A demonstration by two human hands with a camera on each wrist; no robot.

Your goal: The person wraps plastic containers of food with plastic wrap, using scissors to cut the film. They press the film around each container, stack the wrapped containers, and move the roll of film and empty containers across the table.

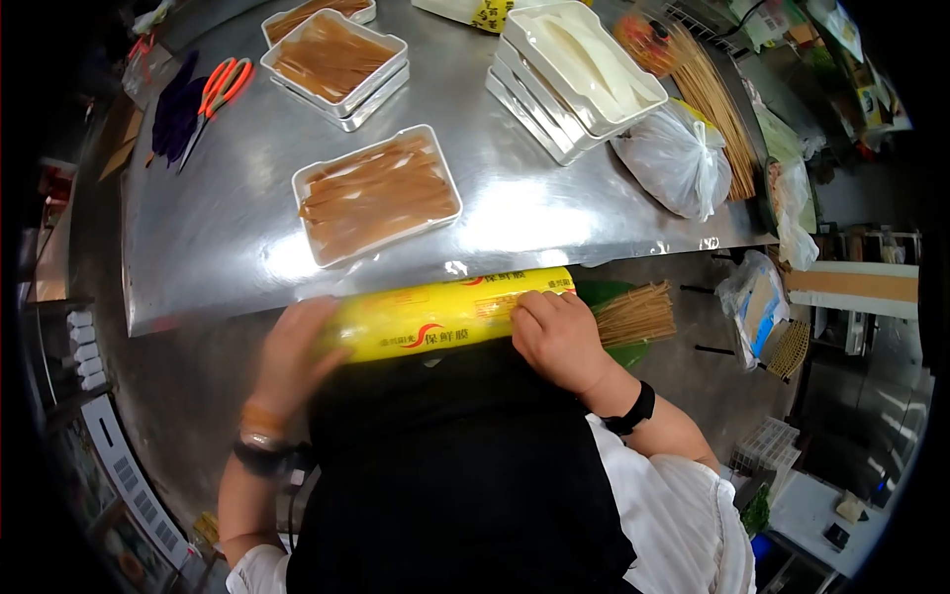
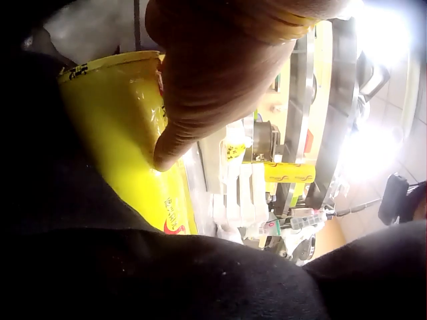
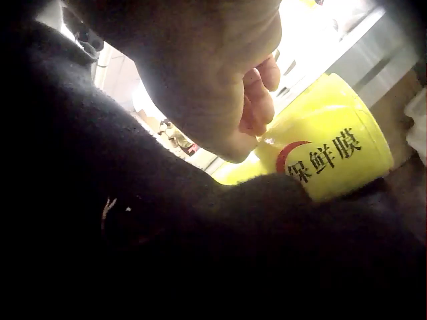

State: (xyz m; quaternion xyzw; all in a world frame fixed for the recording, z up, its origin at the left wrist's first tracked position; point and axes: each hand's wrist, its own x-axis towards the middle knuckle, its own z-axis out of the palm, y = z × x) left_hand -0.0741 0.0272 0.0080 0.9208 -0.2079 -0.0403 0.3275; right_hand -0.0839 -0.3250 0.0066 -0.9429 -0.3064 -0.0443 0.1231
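Note:
A yellow roll of printed film (image 1: 435, 322) lies across the person's front at the table's near edge. The left hand (image 1: 297, 351), blurred in the head view, holds the roll's left end; in the left wrist view its thumb (image 2: 175, 143) lies on the yellow surface (image 2: 123, 133) and its other fingers are mostly hidden. Near the right end, the right hand (image 1: 562, 337) has curled fingers against the roll. From the right wrist, those fingertips (image 3: 257, 110) pinch at the film's surface beside the red and black print on the roll (image 3: 327, 147).
White trays of brown strips (image 1: 376, 193) and stacked white trays (image 1: 579, 74) stand on the metal table (image 1: 237, 188). Orange-handled scissors (image 1: 213, 99) lie at the left, a tied plastic bag (image 1: 678, 158) and long sticks (image 1: 717, 109) at the right. Another stick bundle (image 1: 638, 315) lies beyond the roll.

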